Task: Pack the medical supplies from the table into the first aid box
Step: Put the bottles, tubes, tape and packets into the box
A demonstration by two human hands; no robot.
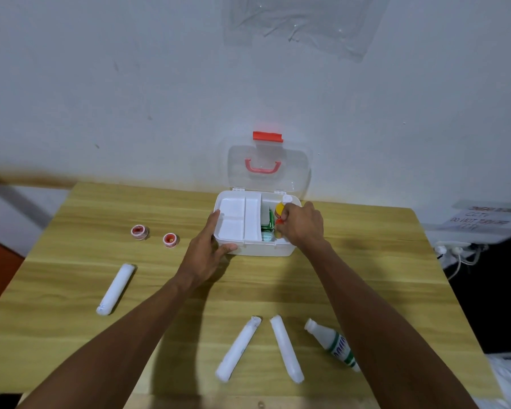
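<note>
Head view: left hand [208,249] grips the front-left corner of the open first aid box [257,250], which sits at the far side of the surface [165,293]. Right hand [301,225] pinches a yellow bottle [279,210] upright in the box's right compartment. 3 white rolls [115,289] [238,348] [286,348], 2 tape rolls [139,232] [170,240] and a white bottle [334,343] lie on the surface.

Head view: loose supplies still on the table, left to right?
left roll → first tape → second tape → middle roll → right roll → white bottle
</note>
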